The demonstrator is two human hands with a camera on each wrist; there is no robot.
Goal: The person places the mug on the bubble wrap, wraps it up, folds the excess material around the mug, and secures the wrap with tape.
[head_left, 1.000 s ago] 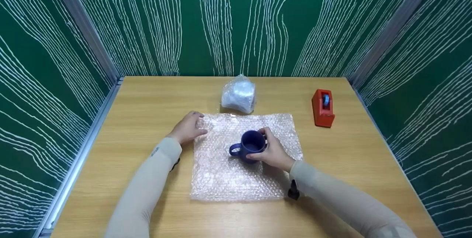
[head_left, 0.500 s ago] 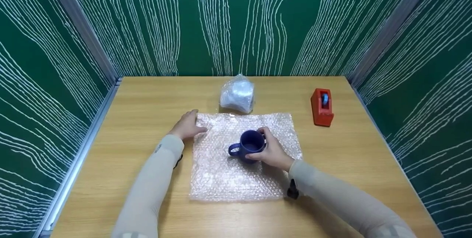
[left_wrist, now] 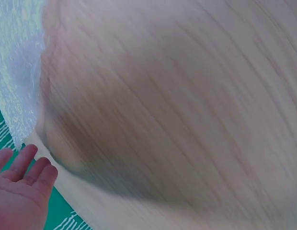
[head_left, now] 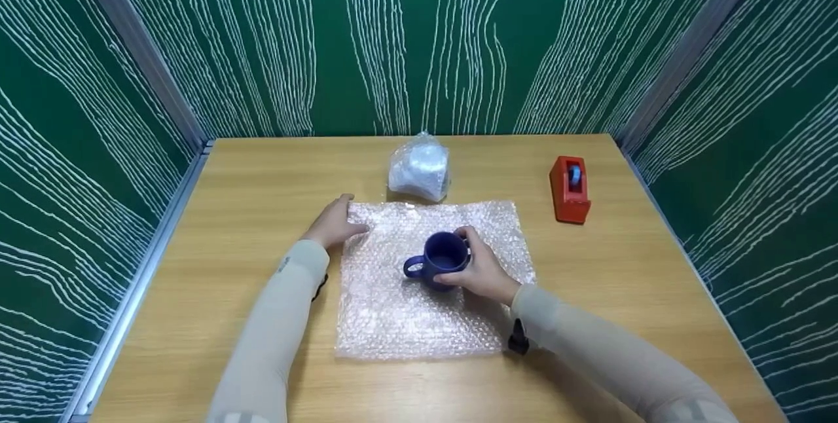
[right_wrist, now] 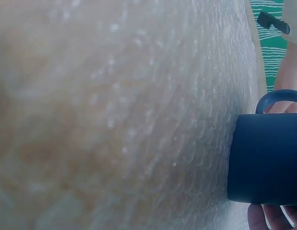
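A dark blue mug (head_left: pixel 437 272) stands upright near the middle of a square sheet of bubble wrap (head_left: pixel 386 318), its handle turned to the left. My right hand (head_left: pixel 483 271) grips the mug from the right, thumb at the front and fingers round the far side. In the right wrist view the mug (right_wrist: pixel 266 158) shows its side and handle against the wrap. At the sheet's upper left corner is my left hand (head_left: pixel 334 225), thumb over the edge and fingers extended. The left wrist view shows those fingers (left_wrist: pixel 36 170) straight, beside the wrap's edge (left_wrist: pixel 24 96).
Behind the sheet sits a bubble-wrapped bundle (head_left: pixel 419 169), its contents hidden. A red tape dispenser (head_left: pixel 569 200) with a blue roll stands at the right of the wooden table (head_left: pixel 249 174). Green, white-streaked panels (head_left: pixel 340 43) enclose the back and sides.
The left forearm has swung slightly inward while its hand stays at the sheet's corner. The right hand keeps its grip on the mug, and the whole view shifts a little.
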